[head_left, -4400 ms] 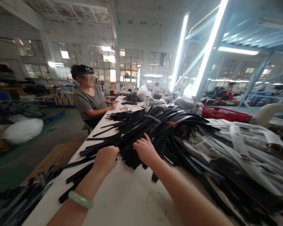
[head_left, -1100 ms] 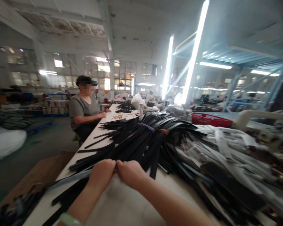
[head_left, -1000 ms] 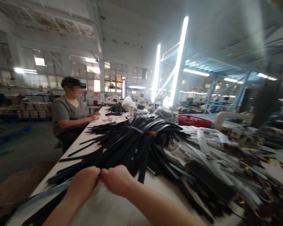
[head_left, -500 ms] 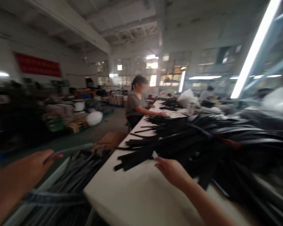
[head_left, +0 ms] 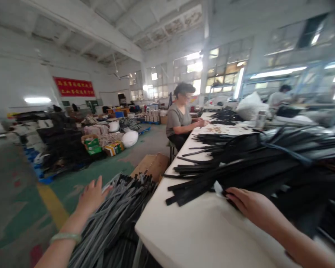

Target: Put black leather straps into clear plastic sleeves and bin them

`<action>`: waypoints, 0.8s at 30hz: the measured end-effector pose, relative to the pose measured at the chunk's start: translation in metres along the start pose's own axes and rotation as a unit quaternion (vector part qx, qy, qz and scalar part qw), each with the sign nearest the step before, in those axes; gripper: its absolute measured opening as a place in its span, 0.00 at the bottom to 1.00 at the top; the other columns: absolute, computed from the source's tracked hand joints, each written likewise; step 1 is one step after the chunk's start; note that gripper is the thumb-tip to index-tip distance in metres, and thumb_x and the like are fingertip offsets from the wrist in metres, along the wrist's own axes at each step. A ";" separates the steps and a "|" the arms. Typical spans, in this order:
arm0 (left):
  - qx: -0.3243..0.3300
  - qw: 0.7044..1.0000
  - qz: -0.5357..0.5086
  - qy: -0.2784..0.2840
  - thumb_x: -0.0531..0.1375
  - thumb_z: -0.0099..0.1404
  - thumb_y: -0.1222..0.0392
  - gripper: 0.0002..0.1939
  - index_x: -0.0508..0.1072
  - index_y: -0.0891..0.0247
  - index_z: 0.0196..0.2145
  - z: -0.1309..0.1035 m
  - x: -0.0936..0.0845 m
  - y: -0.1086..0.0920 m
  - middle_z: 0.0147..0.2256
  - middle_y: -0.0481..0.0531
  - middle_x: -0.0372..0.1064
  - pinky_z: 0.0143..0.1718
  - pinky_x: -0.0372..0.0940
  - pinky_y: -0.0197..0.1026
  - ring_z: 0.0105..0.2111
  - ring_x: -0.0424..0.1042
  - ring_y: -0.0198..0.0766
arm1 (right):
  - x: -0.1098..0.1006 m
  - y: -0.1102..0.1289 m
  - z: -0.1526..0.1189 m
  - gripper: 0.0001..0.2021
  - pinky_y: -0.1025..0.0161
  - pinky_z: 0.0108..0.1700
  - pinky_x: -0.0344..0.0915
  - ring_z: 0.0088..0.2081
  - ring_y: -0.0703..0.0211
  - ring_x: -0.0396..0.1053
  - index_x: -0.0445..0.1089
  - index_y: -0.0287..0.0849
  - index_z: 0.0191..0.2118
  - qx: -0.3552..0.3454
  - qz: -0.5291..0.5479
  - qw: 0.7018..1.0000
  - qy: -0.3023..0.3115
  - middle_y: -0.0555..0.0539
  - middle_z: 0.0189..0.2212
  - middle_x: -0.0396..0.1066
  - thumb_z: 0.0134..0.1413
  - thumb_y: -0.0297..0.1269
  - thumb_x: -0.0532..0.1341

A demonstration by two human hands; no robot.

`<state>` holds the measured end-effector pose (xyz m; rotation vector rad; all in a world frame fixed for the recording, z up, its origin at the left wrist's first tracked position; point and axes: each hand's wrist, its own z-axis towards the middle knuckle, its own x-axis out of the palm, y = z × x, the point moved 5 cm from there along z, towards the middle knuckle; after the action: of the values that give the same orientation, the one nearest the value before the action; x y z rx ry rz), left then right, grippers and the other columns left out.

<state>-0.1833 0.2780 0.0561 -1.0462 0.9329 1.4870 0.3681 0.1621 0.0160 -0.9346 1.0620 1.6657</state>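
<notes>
Black straps [head_left: 240, 167] lie heaped across the white table [head_left: 201, 230], their ends near its left edge. Right hand [head_left: 247, 203] rests on those ends, fingers loosely curled, gripping nothing clearly. Left hand [head_left: 92, 195] — fingers spread, holding nothing — lies on a second strap pile [head_left: 114, 216] beside the table. Judged step: one strap just deposited; next, pinch another. Earlier, both hands met at the heap — now apart.

right hand [head_left: 249, 206] fingertips tucked under the black strap pile [head_left: 257, 163], grip unreadable | pile blurred, runs off the right edge | left hand [head_left: 91, 195] over the grey strip stack [head_left: 111, 223], which perhaps continues below the bottom edge | red banner [head_left: 74, 86] lettering too small to read
</notes>
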 end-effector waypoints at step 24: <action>0.186 0.451 -0.784 0.385 0.60 0.56 0.54 0.10 0.65 0.61 0.23 -0.100 -0.078 -0.321 0.16 0.42 0.61 0.41 0.67 0.44 0.19 0.62 0.30 | -0.016 0.002 -0.001 0.26 0.51 0.62 0.43 0.64 0.48 0.45 0.60 0.48 0.60 -0.016 -0.041 0.999 -0.029 0.44 0.63 0.52 0.58 0.49 0.54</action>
<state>0.1528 0.2088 0.0899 -1.4603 0.3399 -0.8377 0.3704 0.1564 0.0308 -0.9326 0.9496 1.6362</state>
